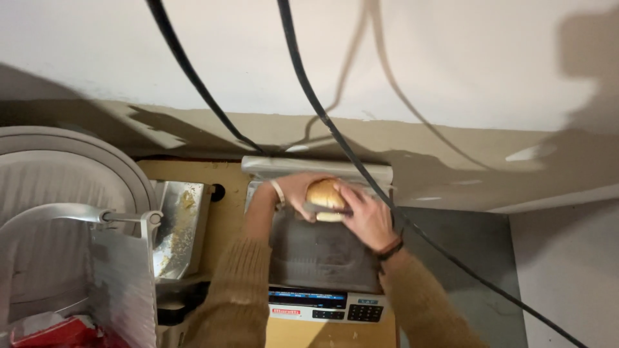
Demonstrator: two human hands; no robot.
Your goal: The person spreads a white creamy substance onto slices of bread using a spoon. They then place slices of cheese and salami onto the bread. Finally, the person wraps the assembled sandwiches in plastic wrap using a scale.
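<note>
Blue scale display (307, 298); possibly red packaging (55, 332) bottom left.

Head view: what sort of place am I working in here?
Likely a deli or sandwich counter: a meat slicer stands at the left, a counter scale with keypad sits in front, and both hands hold a bread roll over it.

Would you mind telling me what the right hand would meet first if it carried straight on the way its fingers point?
The right hand points up-left and already touches the round golden bread roll; beyond that is probably the left hand.
</note>
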